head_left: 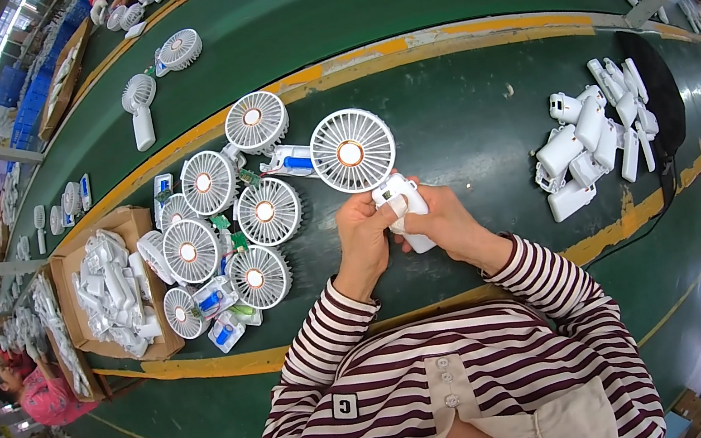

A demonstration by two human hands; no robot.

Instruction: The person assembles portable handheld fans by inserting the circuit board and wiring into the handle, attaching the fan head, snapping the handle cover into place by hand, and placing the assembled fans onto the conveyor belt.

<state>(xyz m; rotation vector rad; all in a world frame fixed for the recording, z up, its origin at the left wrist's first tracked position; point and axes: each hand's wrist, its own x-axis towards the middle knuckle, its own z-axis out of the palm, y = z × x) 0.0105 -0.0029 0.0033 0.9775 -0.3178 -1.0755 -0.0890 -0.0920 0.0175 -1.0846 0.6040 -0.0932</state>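
A white handheld fan (352, 153) lies in front of me with its round grille pointing away and its handle toward my body. Both hands close on the handle: my left hand (362, 234) from the left, with its thumb across the top, and my right hand (452, 223) from the right. A small dark opening shows near the top of the handle. Left of the fan, several unfinished fans (192, 250) lie crowded together, with blue batteries and green circuit boards exposed. One open handle with a blue battery (298, 162) sits right beside the held fan's head.
A cardboard box (169, 335) of white plastic parts stands at the left. White handle shells (585, 127) are piled on the right of the green table (462, 114), near a black cloth-like item (661, 96). Beyond a yellow-edged rail (432, 39), a green belt carries more fans (139, 97). Other people work at the left.
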